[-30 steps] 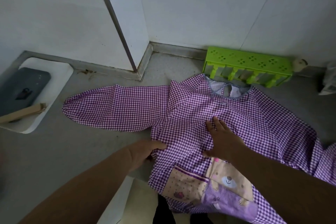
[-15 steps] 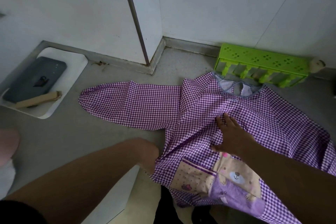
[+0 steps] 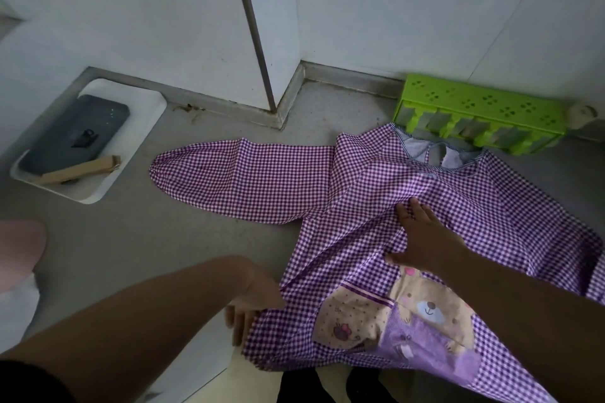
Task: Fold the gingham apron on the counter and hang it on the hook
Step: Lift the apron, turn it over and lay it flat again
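Purple gingham apron (image 3: pixel 376 193) spread unfolded across the grey counter (image 3: pixel 137 239): right hand (image 3: pixel 425 239) presses it with straight fingers, while left hand (image 3: pixel 252 301) meets its near edge, finger grip not discernible.

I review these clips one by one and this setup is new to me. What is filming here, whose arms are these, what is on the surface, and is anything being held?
There is no robot: one camera worn on a person's head looks forward and down at their own bare arms. A purple gingham apron with sleeves and a bear pocket lies spread on a grey counter. The right hand presses flat on its middle, fingers straight. The left hand is at the apron's near left edge; whether it grips the cloth cannot be told. Behind lie a green plastic rack and a white tray holding a dark flat device.
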### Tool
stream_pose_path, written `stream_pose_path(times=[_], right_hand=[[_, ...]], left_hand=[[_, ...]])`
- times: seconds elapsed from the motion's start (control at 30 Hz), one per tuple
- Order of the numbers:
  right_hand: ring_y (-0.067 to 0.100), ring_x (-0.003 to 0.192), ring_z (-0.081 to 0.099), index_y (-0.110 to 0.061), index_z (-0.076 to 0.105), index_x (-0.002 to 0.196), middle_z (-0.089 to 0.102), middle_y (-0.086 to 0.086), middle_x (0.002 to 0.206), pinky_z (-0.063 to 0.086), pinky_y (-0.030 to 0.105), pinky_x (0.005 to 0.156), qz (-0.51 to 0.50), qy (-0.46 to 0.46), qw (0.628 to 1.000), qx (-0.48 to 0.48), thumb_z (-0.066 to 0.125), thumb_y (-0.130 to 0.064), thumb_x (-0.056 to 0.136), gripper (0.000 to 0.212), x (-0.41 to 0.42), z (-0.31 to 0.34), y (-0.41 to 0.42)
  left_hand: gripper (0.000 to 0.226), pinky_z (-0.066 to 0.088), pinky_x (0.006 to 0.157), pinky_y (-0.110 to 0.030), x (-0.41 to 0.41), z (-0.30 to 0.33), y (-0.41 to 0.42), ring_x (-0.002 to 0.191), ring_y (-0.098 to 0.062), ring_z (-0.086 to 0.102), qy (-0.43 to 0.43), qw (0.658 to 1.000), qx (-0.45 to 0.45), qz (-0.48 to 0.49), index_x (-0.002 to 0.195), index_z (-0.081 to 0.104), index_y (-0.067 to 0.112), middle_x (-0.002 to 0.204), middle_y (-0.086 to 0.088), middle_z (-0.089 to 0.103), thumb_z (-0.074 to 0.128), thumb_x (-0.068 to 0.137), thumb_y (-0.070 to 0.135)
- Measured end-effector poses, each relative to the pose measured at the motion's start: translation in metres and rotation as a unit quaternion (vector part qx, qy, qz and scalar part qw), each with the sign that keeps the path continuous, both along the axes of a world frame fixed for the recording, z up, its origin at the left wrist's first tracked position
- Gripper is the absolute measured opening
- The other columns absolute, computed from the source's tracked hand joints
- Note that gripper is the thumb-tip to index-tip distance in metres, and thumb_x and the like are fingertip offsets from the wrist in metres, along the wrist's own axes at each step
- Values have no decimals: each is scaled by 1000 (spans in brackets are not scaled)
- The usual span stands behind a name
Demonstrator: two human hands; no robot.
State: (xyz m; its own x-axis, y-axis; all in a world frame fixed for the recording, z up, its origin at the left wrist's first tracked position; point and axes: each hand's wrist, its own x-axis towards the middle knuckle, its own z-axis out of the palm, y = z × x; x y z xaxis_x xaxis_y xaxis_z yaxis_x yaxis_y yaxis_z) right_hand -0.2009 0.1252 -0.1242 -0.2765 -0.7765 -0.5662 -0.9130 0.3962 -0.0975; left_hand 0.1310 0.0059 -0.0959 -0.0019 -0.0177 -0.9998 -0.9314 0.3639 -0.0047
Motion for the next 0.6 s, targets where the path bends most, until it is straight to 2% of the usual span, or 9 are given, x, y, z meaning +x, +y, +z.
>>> stream_pose_path(times=[0.07,0.13,0.17,0.23,0.27,0.33,0.4,0.5,0.6], right_hand=[[33,157,-9,-22,-12,162,-16,9,170,21,59,123,-3,-1,1000,1,56,-91,67,136,0,-1,0],[32,157,-10,-23,-14,162,-18,7,170,21,60,123,-7,-3,1000,7,57,-90,67,136,-2,-2,-1],[32,157,-11,-23,-14,162,-19,7,170,20,59,123,-7,-4,1000,12,58,-89,68,135,-2,-1,-1],[32,157,-12,-23,-15,162,-20,8,170,17,57,125,-3,-3,1000,18,58,-88,70,134,-2,0,-1],[32,157,-13,-22,-15,162,-20,8,169,15,56,125,0,-3,1000,19,59,-86,71,133,-2,1,-1],[30,157,-13,-23,-15,162,-21,7,169,15,55,125,4,-4,1000,13,58,-85,73,131,-2,0,0],[29,157,-13,-25,-16,161,-22,6,169,13,54,124,11,-1,1000,0,56,-87,73,130,-4,-1,3],[29,158,-9,-23,-14,162,-17,7,170,5,46,122,40,11,998,-39,54,-88,74,129,-3,-1,13],[28,158,3,-29,-13,162,-14,3,171,18,48,122,52,-4,996,-77,60,-82,75,125,-3,0,23]], left_hand=[[70,45,114,-45,-8,10,-2,140,-33,55,-12,999,-38,-32,157,47,26,156,-12,54,45,101,67],[72,50,102,-39,-18,17,-11,126,-26,64,74,984,-145,-72,146,59,19,142,-7,65,37,102,71],[74,51,99,-38,-22,19,-17,119,-24,65,137,960,-226,-88,140,63,19,135,-5,66,36,99,75],[62,54,97,-40,-29,15,-33,115,-21,61,267,875,-390,-103,127,61,22,126,1,60,46,94,72],[54,55,98,-41,-35,14,-37,118,-21,58,325,830,-439,-115,125,56,25,128,3,54,49,92,68],[55,50,110,-44,-49,13,-43,137,-22,49,387,797,-442,-139,139,47,31,149,4,46,49,94,62],[67,35,123,-49,-60,7,-47,155,-23,30,378,821,-399,-153,160,28,31,171,4,27,42,101,60],[74,20,128,-55,-65,-7,-57,163,-23,8,264,887,-350,-147,167,6,30,177,5,2,24,104,64],[83,20,128,-55,-65,-10,-74,163,-26,2,209,891,-351,-196,169,3,22,177,1,-10,19,102,69]])
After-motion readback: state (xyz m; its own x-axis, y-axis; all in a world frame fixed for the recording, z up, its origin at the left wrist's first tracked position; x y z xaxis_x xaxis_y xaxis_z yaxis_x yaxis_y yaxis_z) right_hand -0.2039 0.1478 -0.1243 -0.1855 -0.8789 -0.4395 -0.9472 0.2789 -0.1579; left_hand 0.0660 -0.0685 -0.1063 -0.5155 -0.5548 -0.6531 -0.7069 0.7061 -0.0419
